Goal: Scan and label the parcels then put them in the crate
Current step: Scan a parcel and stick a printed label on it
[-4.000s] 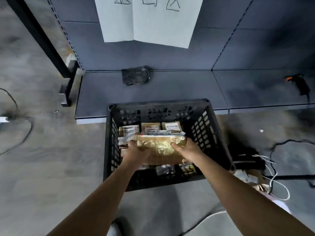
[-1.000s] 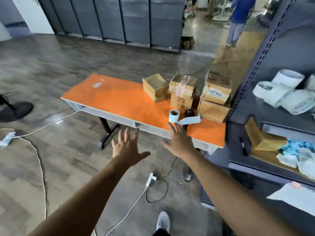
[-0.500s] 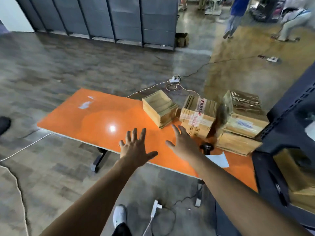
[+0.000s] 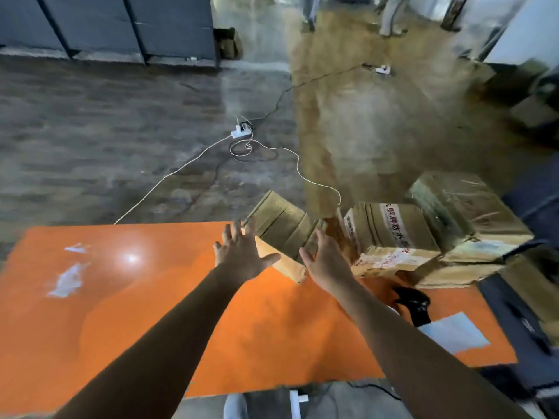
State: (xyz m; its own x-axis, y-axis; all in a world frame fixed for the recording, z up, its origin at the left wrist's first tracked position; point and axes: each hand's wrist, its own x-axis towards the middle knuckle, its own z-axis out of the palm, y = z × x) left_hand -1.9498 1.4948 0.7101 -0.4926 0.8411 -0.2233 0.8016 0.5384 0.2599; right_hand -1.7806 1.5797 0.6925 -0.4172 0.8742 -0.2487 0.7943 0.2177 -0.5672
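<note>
Several cardboard parcels sit at the far right of an orange table (image 4: 151,313). The nearest is a small brown box (image 4: 281,225) lying skewed. My left hand (image 4: 242,252) and my right hand (image 4: 325,261) reach out with fingers spread, one on each side of that box's near corner, holding nothing. To its right stands a taped parcel (image 4: 390,234) with red print, and beyond it a stack of larger parcels (image 4: 465,225). A black scanner (image 4: 414,303) lies by my right forearm, beside a strip of white labels (image 4: 450,331). The crate is out of view.
White cables and a power strip (image 4: 240,133) trail across the floor behind the table. Dark shelving (image 4: 526,337) stands at the right edge. Grey cabinets (image 4: 106,25) line the far wall. People's legs (image 4: 390,13) show at the top. My shoe (image 4: 236,406) is below the table's near edge.
I have come closer to the table and look down on it more steeply. Both spread hands have moved forward to the small brown box. Four seconds ago they held a parcel over the crate.
</note>
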